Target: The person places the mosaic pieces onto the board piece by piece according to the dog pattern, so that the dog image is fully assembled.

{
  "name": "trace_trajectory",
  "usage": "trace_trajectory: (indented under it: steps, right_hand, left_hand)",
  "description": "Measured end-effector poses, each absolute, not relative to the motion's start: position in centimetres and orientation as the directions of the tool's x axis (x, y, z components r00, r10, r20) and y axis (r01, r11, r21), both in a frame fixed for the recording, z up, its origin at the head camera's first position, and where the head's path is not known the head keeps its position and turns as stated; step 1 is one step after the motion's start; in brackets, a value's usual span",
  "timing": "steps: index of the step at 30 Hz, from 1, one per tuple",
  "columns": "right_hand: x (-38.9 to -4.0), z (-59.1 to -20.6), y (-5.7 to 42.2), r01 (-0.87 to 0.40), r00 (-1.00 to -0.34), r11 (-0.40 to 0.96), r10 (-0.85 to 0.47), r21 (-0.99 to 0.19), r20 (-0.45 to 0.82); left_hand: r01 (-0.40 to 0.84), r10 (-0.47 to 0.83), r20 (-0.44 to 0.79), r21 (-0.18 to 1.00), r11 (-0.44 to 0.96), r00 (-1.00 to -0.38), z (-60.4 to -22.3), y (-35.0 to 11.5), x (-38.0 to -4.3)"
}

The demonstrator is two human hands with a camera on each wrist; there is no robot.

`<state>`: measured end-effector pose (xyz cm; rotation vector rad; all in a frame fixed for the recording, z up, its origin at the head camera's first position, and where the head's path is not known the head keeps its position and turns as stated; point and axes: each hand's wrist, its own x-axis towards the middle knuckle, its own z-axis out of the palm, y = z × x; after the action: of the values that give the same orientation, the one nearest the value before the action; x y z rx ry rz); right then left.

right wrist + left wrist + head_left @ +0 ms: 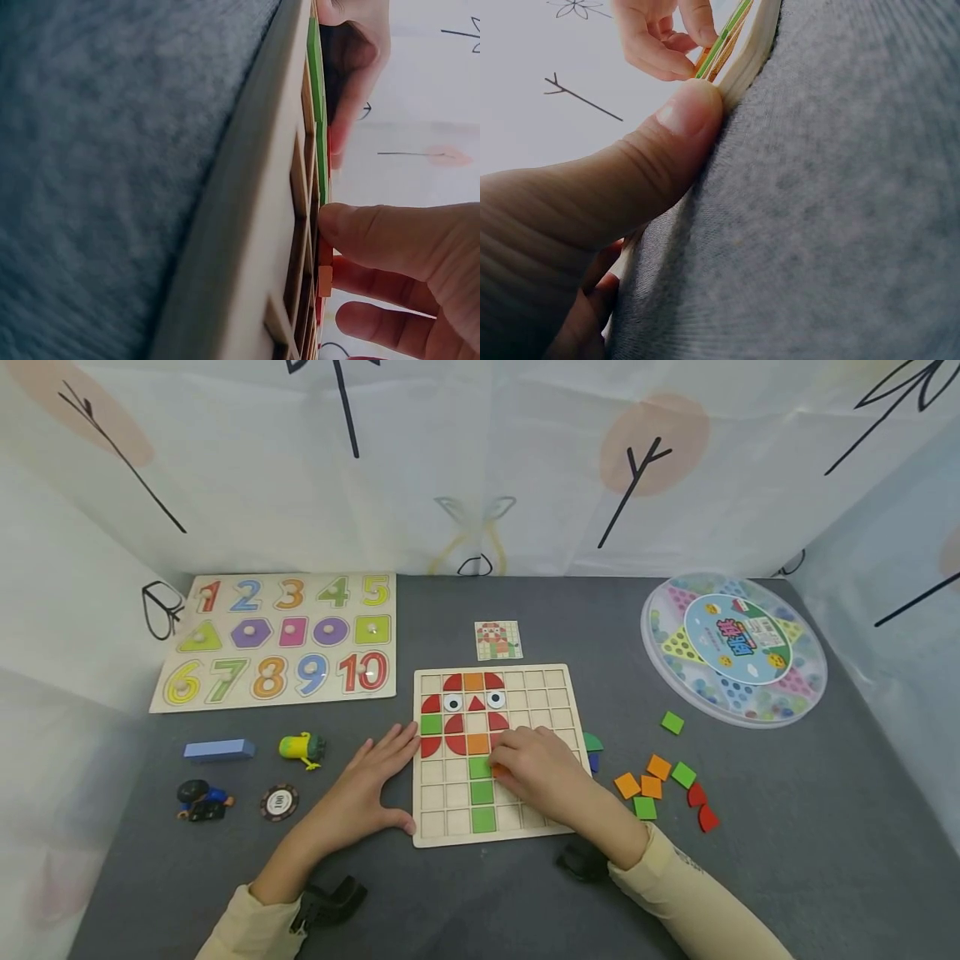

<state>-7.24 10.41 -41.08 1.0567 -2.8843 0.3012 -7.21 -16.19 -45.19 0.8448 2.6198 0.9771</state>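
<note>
Wooden board (445, 818), part-tiled red, orange, green; right fingers (514, 752) pinched on orange tile (497, 771), left fingers (392, 749) spread.

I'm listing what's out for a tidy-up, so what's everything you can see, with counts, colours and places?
grid: 1, pale wood, centre
placed tiles: several, red, orange, green, on grid
eye tiles: 2, black-and-white, on grid
edge pieces: 2, green, blue, grid's right edge
loose tiles: 8 (3 orange, 3 green, 2 red), right
card: 1, multicoloured, behind grid
number board: 1, multicoloured, back left
disc: 1, multicoloured, back right
block: 1, blue, left
toy: 1, green-yellow, left
figure: 1, black-blue, left
chip: 1, black-white, left
table: 1, dark grey, beneath
curtain: white, patterned, around
mounts: 2, black, at wrists
sleeves: 2, cream, front
left hand: 1, grid's left edge
right hand: 1, at orange tile, over grid
</note>
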Motion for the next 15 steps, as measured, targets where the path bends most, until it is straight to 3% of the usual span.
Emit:
trace_trajectory:
  steps: [9, 15]
  right_hand:
    - [-6.9, -40.4, 11.3, -0.611, -0.791, 0.764, -0.602, -0.21, 0.112]
    - [-5.4, -38.8, 15.8, -0.601, -0.799, 0.742, -0.55, -0.298, 0.243]
  left_hand:
    - [0.443, 0.586, -0.006, 0.649, 0.619, -0.811, -45.5, -16.1, -7.3]
    - [0.45, 0.588, 0.003, 0.648, 0.614, -0.809, -45.4, -16.2, -7.3]
